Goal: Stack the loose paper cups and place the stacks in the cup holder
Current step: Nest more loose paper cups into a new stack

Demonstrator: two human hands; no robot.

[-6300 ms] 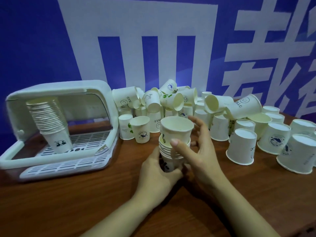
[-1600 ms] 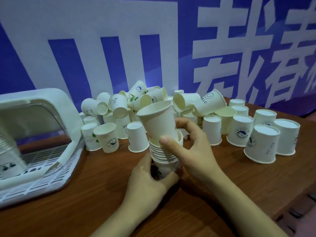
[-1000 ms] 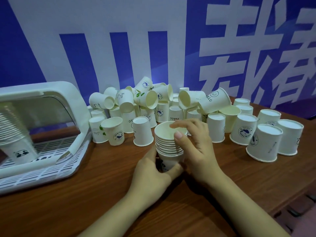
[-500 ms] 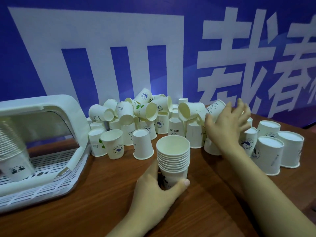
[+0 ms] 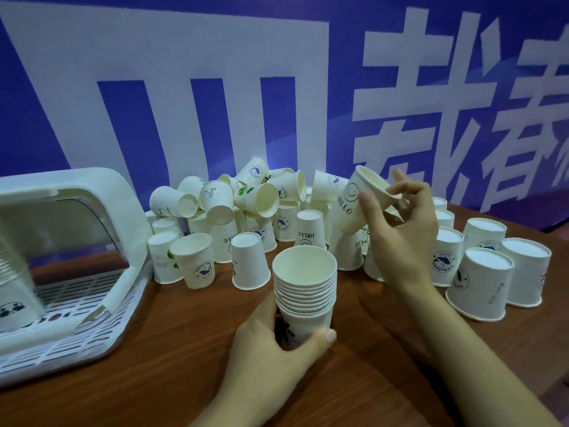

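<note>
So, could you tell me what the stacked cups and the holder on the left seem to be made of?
Stack of cups: apparently paper, matte off-white, with thin rolled rims and printed logos.
Cup holder: likely moulded white plastic, smooth with a slight sheen, with a slotted base.

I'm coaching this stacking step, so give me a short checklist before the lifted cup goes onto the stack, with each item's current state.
1. Right hand has the HELLO cup gripped at its rim: ok.
2. HELLO cup mouth faces up for nesting: not ok, it is tilted, mouth up and to the right.
3. Left hand steadies the stack at its base: ok.
4. Top of the stack open and unobstructed: ok.
5. Stack stands upright on the table: ok.
6. Room left in the cup holder: cannot tell, it is cut off at the frame edge.
</note>
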